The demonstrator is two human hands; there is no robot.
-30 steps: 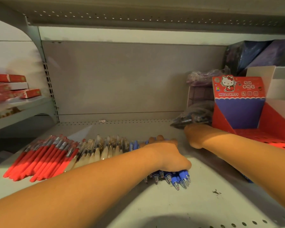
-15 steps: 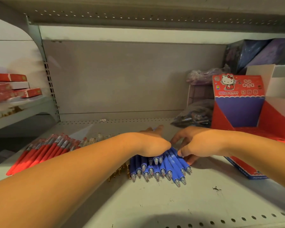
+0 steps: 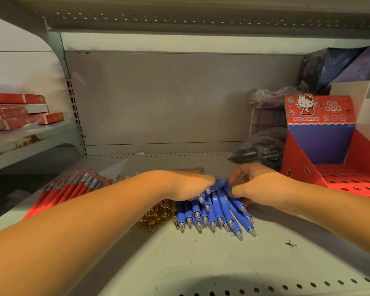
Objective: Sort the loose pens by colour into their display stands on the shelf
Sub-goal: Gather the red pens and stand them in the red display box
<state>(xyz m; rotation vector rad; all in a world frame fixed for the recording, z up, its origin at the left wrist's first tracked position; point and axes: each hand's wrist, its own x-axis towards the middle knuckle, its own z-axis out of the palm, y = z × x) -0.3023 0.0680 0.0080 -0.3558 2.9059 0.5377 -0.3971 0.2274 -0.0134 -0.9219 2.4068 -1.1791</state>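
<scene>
Head view: close to the front, the blue pens (image 3: 214,214) lie in a fan on the shelf (image 3: 201,263), tips toward us. A second ago they were farther back, mostly under the left hand. They have been pulled nearer and bunched up. The right hand (image 3: 259,184) was away by the stand then. It has come back, and its thumb and first finger pinch one blue pen (image 3: 219,184) that lies across the top of the heap. The left hand (image 3: 186,184) was curled over the pens. Now it lies flat with straight fingers, resting on the far end of the heap, and it holds nothing. I think the blue ones are being gathered to go into the stand next, but none are in it yet. Just left of them are gold-tipped pens (image 3: 156,216), partly hidden by the arm, and farther left a row of red pens (image 3: 73,189). The shelf is pale grey metal with a row of holes at the front and a small dark mark (image 3: 289,243). On the right the red stand (image 3: 297,163) sits with its holes unfilled. Beside it is a bag (image 3: 259,150) of dark pens. Behind is a plain grey back wall (image 3: 179,99), with dark boxes (image 3: 340,65) up in the right corner. Red boxes (image 3: 19,112) sit on a side shelf (image 3: 34,142) far left.
</scene>
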